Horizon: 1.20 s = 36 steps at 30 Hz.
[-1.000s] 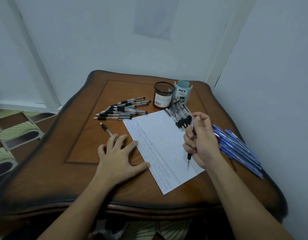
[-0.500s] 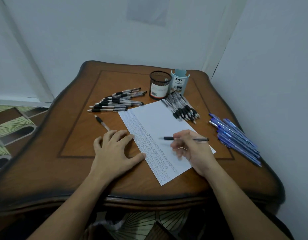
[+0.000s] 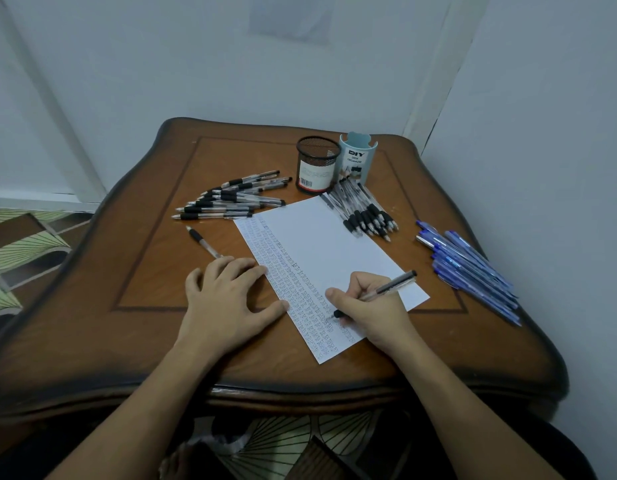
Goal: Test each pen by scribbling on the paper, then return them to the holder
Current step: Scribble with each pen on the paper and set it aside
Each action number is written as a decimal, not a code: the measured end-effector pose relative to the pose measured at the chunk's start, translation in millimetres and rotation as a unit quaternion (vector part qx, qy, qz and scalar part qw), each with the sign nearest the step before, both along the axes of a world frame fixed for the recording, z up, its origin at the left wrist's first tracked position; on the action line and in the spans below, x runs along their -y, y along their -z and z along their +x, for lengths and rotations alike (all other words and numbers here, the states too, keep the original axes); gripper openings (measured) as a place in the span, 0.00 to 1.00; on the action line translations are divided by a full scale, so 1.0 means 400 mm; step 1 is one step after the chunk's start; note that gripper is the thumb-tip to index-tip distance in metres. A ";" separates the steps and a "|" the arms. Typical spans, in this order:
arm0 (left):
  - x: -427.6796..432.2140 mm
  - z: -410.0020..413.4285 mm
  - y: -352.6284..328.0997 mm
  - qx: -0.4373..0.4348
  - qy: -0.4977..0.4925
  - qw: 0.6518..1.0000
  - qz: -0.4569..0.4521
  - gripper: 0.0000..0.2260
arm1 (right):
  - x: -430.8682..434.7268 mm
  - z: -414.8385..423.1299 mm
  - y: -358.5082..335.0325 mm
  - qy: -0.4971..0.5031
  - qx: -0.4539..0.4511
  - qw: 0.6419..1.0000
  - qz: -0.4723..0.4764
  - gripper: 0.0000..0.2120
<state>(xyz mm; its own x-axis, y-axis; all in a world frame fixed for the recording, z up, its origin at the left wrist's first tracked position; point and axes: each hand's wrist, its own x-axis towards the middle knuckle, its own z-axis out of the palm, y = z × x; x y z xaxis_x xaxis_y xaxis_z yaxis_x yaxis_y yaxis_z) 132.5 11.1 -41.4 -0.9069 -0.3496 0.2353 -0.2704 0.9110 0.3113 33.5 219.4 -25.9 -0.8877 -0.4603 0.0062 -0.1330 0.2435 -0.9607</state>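
One held pen [image 3: 390, 288], two holders [image 3: 317, 166], three pen piles [image 3: 231, 202].

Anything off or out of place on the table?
One stray pen lies by the left hand, apart from the black-grip pile. The paper sits skewed on the table. The right hand grips a writing pen normally. Nothing spilled or damaged.

Dim, cool blue-grey cast, low contrast. Light soft & diffuse, seems overhead; only faint shadow beside left hand [image 3: 227, 299] on counter [image 3: 154, 271]. Brightest spot = paper [image 3: 335, 244], not blown. Wide-angle bend: counter rim bows, walls [image 3: 196, 64] lean twd edges. Bottom of frame dark, soft, noisy
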 end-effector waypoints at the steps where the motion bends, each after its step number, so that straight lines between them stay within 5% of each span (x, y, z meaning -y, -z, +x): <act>1: 0.000 0.000 0.000 0.002 0.000 1.000 0.000 0.37 | -0.001 0.001 0.002 0.005 -0.003 1.000 0.001 0.21; 17: 0.001 -0.002 0.002 0.006 0.002 1.000 -0.002 0.36 | -0.011 0.002 0.022 -0.020 -0.028 0.999 -0.028 0.27; 36: 0.001 -0.001 0.002 0.002 0.005 1.000 0.005 0.37 | -0.008 0.001 0.015 -0.017 -0.021 1.000 -0.014 0.19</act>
<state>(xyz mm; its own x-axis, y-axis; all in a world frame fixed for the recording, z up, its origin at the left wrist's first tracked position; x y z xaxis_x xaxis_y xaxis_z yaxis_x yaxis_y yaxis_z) 132.0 10.8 -42.2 -0.9112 -0.3427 0.2288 -0.2621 0.9105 0.3199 33.7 222.7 -31.9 -0.8698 -0.4901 0.0568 -0.1812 0.2102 -0.9607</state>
